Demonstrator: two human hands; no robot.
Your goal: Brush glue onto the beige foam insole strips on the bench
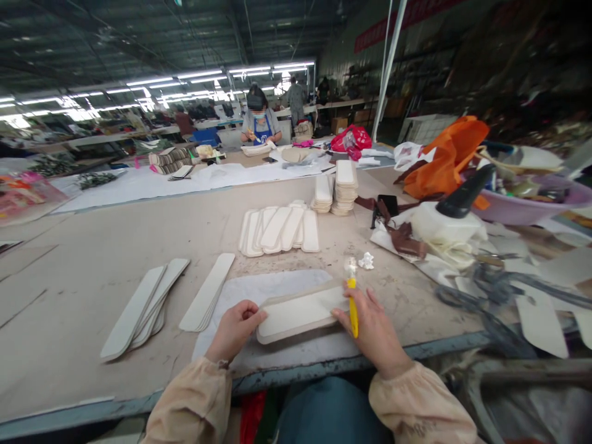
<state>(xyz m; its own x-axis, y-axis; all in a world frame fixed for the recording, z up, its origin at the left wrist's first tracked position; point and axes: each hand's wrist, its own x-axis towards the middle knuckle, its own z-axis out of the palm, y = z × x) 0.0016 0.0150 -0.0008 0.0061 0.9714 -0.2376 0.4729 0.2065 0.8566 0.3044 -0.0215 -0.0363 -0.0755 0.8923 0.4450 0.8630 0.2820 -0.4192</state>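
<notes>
My left hand pinches the left end of a long white panel with rounded corners, thumb on top. My right hand holds a yellow-handled brush upright, its whitish head blurred at the top. The right thumb also touches the panel's right end. Beneath the panel lies a white sheet. Left of it rest a small stack of similar panels and another fanned group. Farther back, several more panels overlap in a spread pile.
Two neat panel stacks stand behind the pile. On the right are a white jug with a black spout, scissors, an orange bag and a purple basin. A co-worker sits across the table.
</notes>
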